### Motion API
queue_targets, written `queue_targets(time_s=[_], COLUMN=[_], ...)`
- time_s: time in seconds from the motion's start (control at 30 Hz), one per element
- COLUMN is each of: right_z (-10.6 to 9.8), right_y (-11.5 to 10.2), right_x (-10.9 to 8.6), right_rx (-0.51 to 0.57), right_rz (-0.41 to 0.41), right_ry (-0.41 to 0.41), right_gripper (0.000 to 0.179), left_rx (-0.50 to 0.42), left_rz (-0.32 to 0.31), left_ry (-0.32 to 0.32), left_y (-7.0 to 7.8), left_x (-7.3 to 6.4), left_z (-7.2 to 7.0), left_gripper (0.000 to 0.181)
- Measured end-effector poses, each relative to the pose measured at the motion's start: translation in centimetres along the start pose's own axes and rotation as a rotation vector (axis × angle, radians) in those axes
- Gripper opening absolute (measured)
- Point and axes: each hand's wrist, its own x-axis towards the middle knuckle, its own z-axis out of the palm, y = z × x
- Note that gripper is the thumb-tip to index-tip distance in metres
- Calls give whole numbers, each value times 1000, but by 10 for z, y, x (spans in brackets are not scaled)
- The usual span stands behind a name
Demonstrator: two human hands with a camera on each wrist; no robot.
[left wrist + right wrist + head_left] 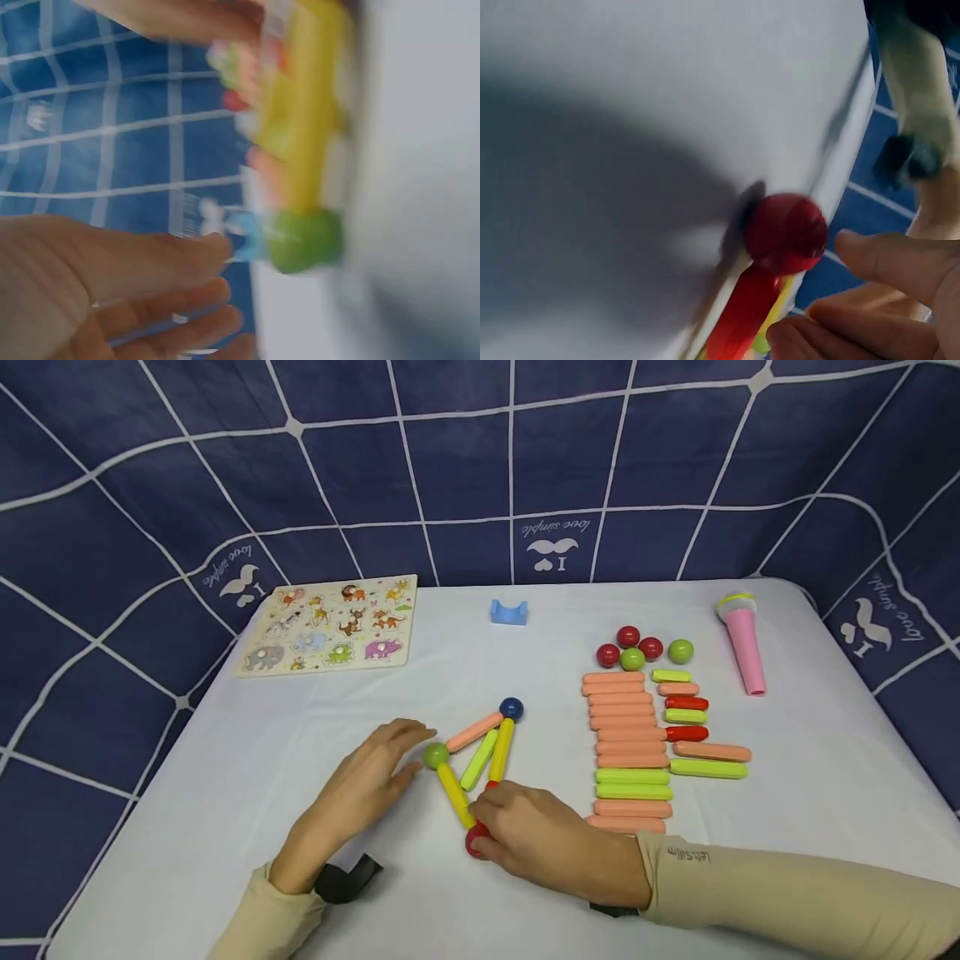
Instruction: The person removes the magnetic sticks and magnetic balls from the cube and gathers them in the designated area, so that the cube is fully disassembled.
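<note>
My right hand [536,827] bends over a short red stick [742,311], fingers curled at it and thumb close to the red ball [786,234] at its end; the hand hides most of the stick in the head view. A yellow stick [454,793] runs from that ball to a green ball [436,756]. From there a salmon stick [474,732] reaches a dark blue ball [512,708], where another yellow stick [501,750] begins. Inside lies a loose lime stick [479,760]. My left hand [367,781] is beside the green ball, fingers loosely spread, holding nothing.
Rows of salmon and lime sticks [628,735] lie to the right, with shorter red sticks [686,702] and several red and green balls [651,648]. A pink toy microphone [745,647], a light blue block [509,612] and an animal puzzle board [330,627] lie farther back.
</note>
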Motion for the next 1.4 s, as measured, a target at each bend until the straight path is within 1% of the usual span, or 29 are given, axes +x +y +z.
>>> queue_targets(time_s=[0.07, 0.1, 0.13, 0.17, 0.23, 0.3, 0.37, 0.43, 0.5, 0.6, 0.7, 0.8, 0.9, 0.97, 1.03, 1.1, 1.23, 1.3, 1.4], right_z=[1, 3, 4, 5, 4, 1, -2, -6, -9, -10, -10, -9, -7, -5, -5, -5, -5, -4, -3], right_y=[-3, -4, -5, -5, -3, 1, 7, 13, 20, 28, 33, 34, 34, 34, 34, 34, 35, 35, 35], right_x=[-2, -3, -4, -4, -5, -6, -8, -10, -12, -13, -14, -13, -11, -10, -10, -10, -13, -15, -18], right_rx=[-40, -54, -59, -61, -52, -27, -2, 1, -7, -24, -13, -11, -34, -48, -53, -33, 41, 71, 89], right_rz=[-43, -62, -75, -82, -77, -51, -21, 14, 52, 98, 132, 149, 155, 158, 161, 175, 196, 197, 195], right_ry=[5, 3, -2, -7, -22, -32, -32, -12, 24, 77, 91, 89, 94, 95, 98, 95, 92, 91, 80], right_gripper=[23, 23, 22, 21, 18, 15, 13, 15, 19, 22, 26, 30, 30, 28, 27, 27, 25, 24, 24], left_rx=[57, 61, 48, 27, 23, 37, 56, 62, 47, 10, -12, -2, 19, 23, 15, 4, -6, -12, -26], left_rz=[16, 23, 24, 23, 12, -15, -42, -61, -63, -42, -32, -46, -59, -62, -53, -44, -20, -14, 2], left_ry=[-39, -65, -82, -83, -53, -21, -15, -30, -55, -96, -122, -131, -142, -149, -151, -152, -166, -178, -181], left_y=[-9, -13, -15, -17, -19, -17, -15, -11, -7, -1, 5, 9, 10, 10, 10, 10, 10, 11, 11], left_x=[4, 3, 1, -1, -4, -6, -7, -9, -11, -13, -15, -15, -15, -15, -15, -14, -12, -11, -9], left_z=[2, 4, 5, 7, 7, 6, 5, 4, 4, 5, 6, 7, 9, 9, 10, 10, 9, 9, 9], left_gripper=[42, 43, 42, 40, 35, 31, 27, 24, 20, 19, 20, 21, 21, 21, 22, 21, 20, 19, 19])
